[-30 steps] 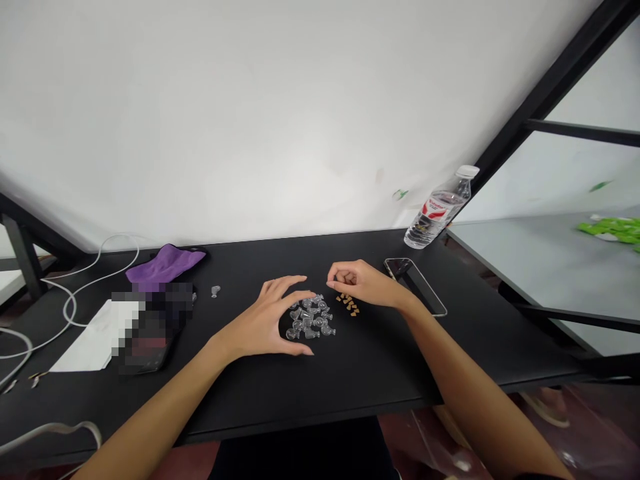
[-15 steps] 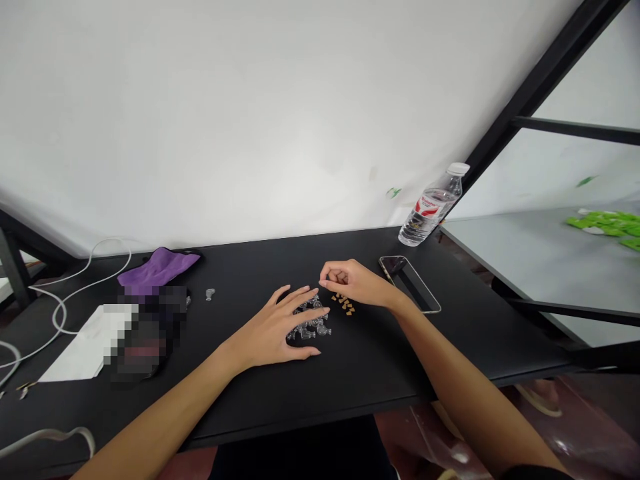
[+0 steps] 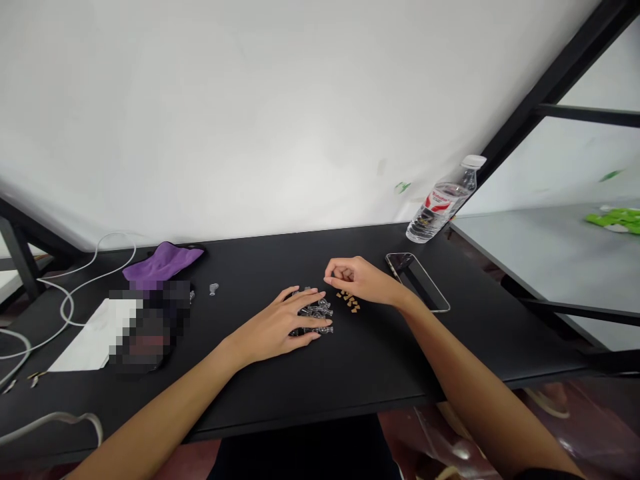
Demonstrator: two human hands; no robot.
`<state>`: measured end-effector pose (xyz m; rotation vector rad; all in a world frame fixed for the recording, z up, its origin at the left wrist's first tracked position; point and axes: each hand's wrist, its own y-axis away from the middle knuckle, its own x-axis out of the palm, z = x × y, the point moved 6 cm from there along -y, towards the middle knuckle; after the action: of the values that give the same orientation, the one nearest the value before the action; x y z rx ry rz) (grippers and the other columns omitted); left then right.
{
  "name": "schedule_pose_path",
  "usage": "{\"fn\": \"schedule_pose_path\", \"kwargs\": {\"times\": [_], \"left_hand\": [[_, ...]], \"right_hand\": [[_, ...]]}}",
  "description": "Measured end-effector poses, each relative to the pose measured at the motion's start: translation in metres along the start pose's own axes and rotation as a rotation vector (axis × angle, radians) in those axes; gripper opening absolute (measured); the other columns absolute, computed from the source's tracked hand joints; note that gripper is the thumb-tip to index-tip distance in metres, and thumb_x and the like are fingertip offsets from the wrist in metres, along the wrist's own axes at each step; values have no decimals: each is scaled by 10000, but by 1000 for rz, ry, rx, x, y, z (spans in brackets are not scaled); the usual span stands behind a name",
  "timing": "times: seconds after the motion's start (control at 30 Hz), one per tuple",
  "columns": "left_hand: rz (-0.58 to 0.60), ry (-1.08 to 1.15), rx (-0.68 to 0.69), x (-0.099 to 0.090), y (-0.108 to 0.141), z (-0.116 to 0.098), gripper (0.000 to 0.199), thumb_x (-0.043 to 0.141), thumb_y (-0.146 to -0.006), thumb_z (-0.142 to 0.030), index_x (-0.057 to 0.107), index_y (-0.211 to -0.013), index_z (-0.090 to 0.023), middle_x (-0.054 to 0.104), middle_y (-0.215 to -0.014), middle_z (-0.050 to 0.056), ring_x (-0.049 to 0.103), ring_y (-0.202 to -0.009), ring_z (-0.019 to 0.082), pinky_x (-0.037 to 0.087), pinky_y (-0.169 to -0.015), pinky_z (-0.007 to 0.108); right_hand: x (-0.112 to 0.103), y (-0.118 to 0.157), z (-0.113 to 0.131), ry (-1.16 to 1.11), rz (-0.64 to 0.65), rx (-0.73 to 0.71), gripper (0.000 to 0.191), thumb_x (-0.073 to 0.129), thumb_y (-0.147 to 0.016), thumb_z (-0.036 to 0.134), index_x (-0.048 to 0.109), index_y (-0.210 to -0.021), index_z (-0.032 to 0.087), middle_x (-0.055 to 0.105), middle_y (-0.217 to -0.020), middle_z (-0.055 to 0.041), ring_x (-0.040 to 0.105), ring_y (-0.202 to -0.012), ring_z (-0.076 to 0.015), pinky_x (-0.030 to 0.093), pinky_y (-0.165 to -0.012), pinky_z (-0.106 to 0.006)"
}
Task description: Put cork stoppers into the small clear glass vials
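Resting open left grip (image 3: 270,330) over clear plastic pieces (image 3: 316,317); right grip (image 3: 350,280) curled beside tan bits (image 3: 349,301).

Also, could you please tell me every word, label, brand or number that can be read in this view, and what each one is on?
Plastic water bottle: a red and white label with lettering, too small to read.
Smartphone: no readable text.
Pixelated patch: blurred, nothing can be read.
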<state>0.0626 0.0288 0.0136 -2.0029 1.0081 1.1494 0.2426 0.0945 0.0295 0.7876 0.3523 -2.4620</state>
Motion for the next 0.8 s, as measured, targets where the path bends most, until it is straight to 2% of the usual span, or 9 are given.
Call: {"fn": "schedule_pose_path", "kwargs": {"times": [0.27, 0.43, 0.53, 0.7, 0.8], "left_hand": [[-15, -33, 16, -2, -1, -5, 452, 610, -1003, -363, 572, -1453, -355, 310, -1675, 52, 309, -1542, 293, 187, -1277, 551], [-14, -55, 97, 0, -3, -13, 352, 566, -1028, -377, 661, -1365, -336, 405, -1631, 43, 322, -1537, 284, 165, -1281, 555], [-43, -44, 97, 0, -3, -12, 325, 543, -1042, -352, 689, -1330, -322, 469, -1591, 44, 360, -1520, 275, 198, -1275, 543], [-88, -9, 58, -1, -2, -6, 312, 578, -1024, -313, 699, -1312, -302, 530, -1545, 50, 399, -1499, 266, 230, -1268, 518], [-102, 43, 24, -1, -1, -4, 291, 613, -998, -299, 706, -1274, -290, 550, -1528, 36, 407, -1494, 257, 224, -1274, 495]], "right_hand": [[-1, 1, -1, -3, 1, 9, 307, 583, -976, 488, 611, -890, 194, 418, -596, 63, 358, -559, -121, 302, -549, -261], [-2, 1, -2, -4, -13, 15, 307, 585, -974, 491, 606, -892, 195, 418, -603, 62, 354, -558, -119, 300, -547, -262], [-3, 1, -3, -4, -14, 19, 293, 582, -977, 470, 606, -894, 190, 421, -600, 62, 361, -559, -118, 302, -544, -259], [-7, 0, -8, 89, -72, 2, 226, 586, -975, 399, 629, -878, 199, 476, -607, 53, 424, -565, -127, 341, -554, -258], [-10, -2, -2, 150, -166, -58, 164, 603, -961, 343, 662, -895, 205, 588, -728, 8, 538, -659, -157, 444, -639, -284]]}}
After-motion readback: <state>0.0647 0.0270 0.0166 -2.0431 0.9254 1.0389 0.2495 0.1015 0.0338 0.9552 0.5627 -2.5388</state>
